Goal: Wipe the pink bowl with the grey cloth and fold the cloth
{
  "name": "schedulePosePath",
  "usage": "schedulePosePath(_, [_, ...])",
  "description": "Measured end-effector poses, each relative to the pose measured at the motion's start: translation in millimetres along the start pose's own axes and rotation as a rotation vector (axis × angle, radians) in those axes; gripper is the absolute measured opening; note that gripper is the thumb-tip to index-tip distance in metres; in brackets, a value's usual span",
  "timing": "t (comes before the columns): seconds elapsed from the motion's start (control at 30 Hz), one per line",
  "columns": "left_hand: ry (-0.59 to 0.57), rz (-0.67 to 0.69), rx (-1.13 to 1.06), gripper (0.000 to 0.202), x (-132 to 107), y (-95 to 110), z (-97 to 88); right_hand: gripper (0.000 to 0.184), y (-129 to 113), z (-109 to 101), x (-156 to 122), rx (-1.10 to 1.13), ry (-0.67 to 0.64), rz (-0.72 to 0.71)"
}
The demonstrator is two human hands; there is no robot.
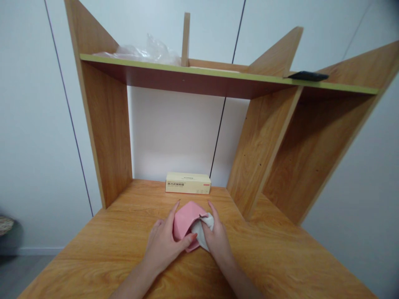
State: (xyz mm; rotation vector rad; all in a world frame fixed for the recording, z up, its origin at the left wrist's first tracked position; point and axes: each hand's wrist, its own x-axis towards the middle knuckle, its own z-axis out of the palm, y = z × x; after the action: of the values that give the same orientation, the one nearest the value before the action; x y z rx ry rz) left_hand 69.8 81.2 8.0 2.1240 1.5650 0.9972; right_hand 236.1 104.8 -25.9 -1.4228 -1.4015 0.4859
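A pink bowl [183,222] lies tilted on its side on the wooden desk [109,245], its opening turned toward the right. My left hand [163,243] grips the bowl from the left, thumb pressed on its lower rim and fingers along its back. My right hand [216,241] is closed on a white cloth [201,232] that is pushed against the bowl's inside and rim.
A beige cardboard box [188,183] with printed text lies at the back of the desk against the wall. Wooden side panels [109,137] and a divider [262,145] flank the desk. The upper shelf [187,72] carries a crumpled plastic bag [146,52] and a black flat object [307,76].
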Motion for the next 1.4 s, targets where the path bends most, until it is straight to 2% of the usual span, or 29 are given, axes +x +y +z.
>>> schedulePosePath(0.1, [0.010, 0.002, -0.136, 0.077, -1, -1, 7.0, 0.057, 3, 5, 1, 0.141, 0.065, 0.031])
schedulePosePath(0.23, [0.059, 0.057, -0.309, 0.065, 1, -3, 13.1, 0.058, 1, 9, 2, 0.221, 0.017, 0.034])
schedulePosePath(0.4, [0.121, 0.020, -0.226, 0.057, 5, -10, 14.3, 0.063, -10, -1, 1, -0.096, -0.003, 0.042])
schedulePosePath(0.53, [0.110, 0.037, -0.168, 0.054, 5, -9, 13.7, 0.060, -20, -11, 0, -0.371, 0.021, -0.038])
schedulePosePath(0.63, [0.096, 0.034, -0.154, 0.054, 4, -4, 10.5, 0.061, -18, -12, 0, -0.448, 0.003, -0.078])
schedulePosePath(0.73, [0.103, 0.026, -0.114, 0.052, 4, -2, 7.1, 0.064, -11, -7, 2, -0.487, -0.064, -0.035])
schedulePosePath(0.83, [0.088, 0.033, -0.069, 0.052, 4, -1, 4.8, 0.064, -8, -5, 3, -0.522, -0.076, -0.027])
schedulePosePath(1.0, [0.035, 0.073, 0.000, 0.055, 1, 5, 1.9, 0.067, -16, -14, -1, -0.517, 0.039, -0.224])
schedulePosePath(1.1, [0.004, 0.095, 0.012, 0.058, -1, 8, 1.1, 0.069, -17, -17, -2, -0.499, 0.029, -0.304])
schedulePosePath(1.27, [0.006, 0.063, -0.054, 0.063, 0, 0, 2.5, 0.068, -7, -12, -1, -0.428, -0.063, -0.256])
schedulePosePath(1.4, [0.014, -0.026, -0.224, 0.074, 3, -7, 5.9, 0.061, 1, -9, 0, -0.292, -0.061, -0.122])
